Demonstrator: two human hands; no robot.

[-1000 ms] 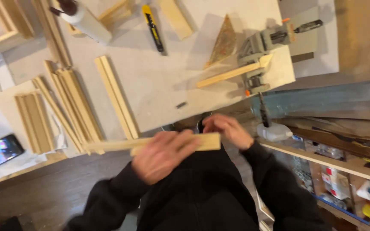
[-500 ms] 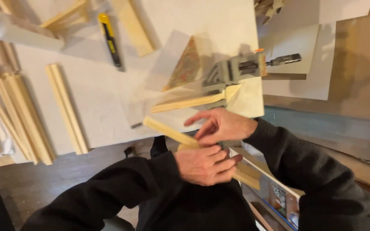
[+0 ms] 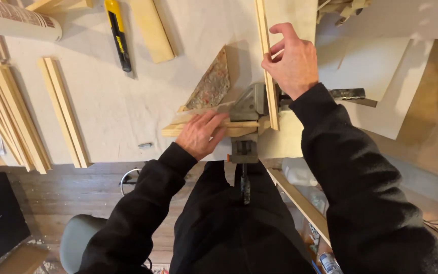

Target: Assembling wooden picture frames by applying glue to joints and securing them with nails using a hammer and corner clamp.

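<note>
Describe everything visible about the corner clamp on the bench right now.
The corner clamp is grey metal, sitting at the near edge of the pale bench. A screw handle hangs from it over the edge toward the person; another points sideways. Two light wooden strips meet in it at a right angle: one lies flat under the left hand, the other runs away across the bench, gripped by the right hand. Whether its jaws are tight cannot be seen.

Two hands (image 3: 201,133); one utility knife (image 3: 117,31); one corner clamp (image 3: 247,119)
</note>
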